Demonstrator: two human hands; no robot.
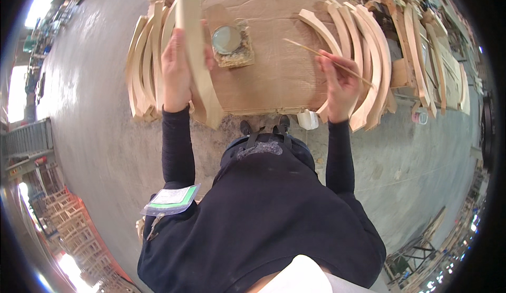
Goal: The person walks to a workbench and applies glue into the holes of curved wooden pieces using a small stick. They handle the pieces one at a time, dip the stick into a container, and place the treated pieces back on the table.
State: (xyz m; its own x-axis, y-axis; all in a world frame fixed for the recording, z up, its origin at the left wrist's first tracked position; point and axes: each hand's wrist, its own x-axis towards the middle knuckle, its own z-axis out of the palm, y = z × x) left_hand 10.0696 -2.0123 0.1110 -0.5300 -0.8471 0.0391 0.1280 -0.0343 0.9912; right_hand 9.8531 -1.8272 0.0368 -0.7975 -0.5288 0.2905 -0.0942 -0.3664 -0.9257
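Observation:
My left hand (178, 71) is closed around a long curved wooden piece (199, 66), raised on end over the left part of the cardboard-covered table (274, 87). Between the fingers of my right hand (341, 84) is a thin wooden stick (308, 49), its pale tip pointing up and left over the cardboard. Near the middle sits a round, pale translucent container (226, 39) on a rough, crusted yellowish block (243, 55). My right hand is beside a row of curved wooden pieces (375, 66) at the right, apart from the container.
More curved wooden pieces (142, 66) lie at the table's left side. Beyond the right edge stand further wooden parts (419, 55). A white plastic container (308, 119) is on the concrete floor by the table's near edge. Stacked wooden frames (68, 219) stand at the far lower left.

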